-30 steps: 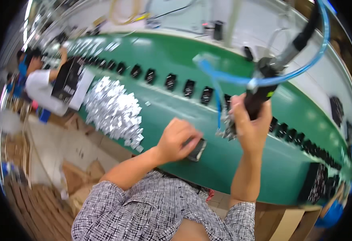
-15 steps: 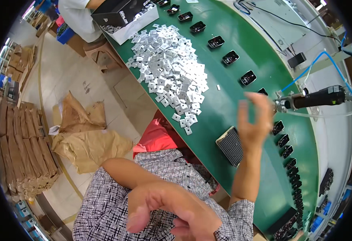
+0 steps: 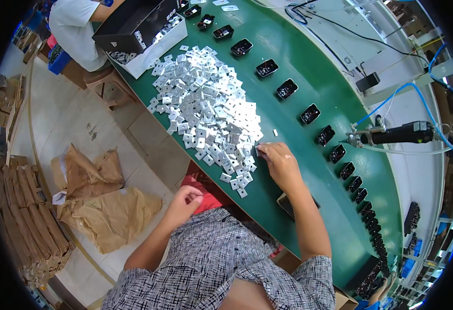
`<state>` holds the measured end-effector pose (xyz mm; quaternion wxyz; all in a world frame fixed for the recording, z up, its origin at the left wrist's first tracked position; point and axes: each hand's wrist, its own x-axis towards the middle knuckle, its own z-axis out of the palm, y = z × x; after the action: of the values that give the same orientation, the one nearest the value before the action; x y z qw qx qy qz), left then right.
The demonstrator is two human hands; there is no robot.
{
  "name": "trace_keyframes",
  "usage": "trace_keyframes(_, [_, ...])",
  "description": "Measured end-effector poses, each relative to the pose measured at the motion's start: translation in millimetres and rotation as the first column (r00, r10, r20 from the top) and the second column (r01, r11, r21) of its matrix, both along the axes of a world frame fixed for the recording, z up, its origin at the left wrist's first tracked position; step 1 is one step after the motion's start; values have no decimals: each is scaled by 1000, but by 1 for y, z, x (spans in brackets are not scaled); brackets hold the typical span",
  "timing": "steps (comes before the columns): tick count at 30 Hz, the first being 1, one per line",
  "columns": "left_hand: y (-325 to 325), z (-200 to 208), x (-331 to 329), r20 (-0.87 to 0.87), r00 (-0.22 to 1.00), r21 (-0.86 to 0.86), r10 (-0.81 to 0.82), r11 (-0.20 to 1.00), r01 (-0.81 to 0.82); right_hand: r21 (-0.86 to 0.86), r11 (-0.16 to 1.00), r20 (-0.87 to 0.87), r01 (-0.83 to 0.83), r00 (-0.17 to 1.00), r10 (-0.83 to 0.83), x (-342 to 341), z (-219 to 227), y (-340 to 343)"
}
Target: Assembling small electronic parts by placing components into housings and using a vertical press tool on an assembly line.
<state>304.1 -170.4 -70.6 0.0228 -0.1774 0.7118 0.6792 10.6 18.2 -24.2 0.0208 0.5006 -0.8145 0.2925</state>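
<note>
In the head view, the right hand (image 3: 282, 164) lay on the curved green bench (image 3: 309, 77) at the near edge of the heap of small square silver metal plates (image 3: 205, 113), fingertips pinched together on one plate at the pile's rim. The left hand (image 3: 184, 202) hung loosely curled and empty off the bench, near the lap, well apart from the heap. A row of small black housings (image 3: 288, 89) ran beyond the pile.

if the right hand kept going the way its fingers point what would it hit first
The right hand points up and left, its fingertips at the edge of the pile of small square metal plates on the green belt. It would probably push into those plates first; they already lie at its fingertips.
</note>
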Motion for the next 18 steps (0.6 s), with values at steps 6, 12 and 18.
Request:
trace_keyframes(6, [4,-99,-34,43,937,-701,346,678,-218,-44,991,-25,128,991,-129,13,2,-2])
trace_keyframes(12, [-10,-134,-105,86,950,-881,300,468,-68,0,973,-52,230,972,-229,25,-3,-11])
trace_keyframes(18, [-8,-143,-132,104,955,-881,278,471,-40,-34,962,-202,271,941,-272,4,17,-18])
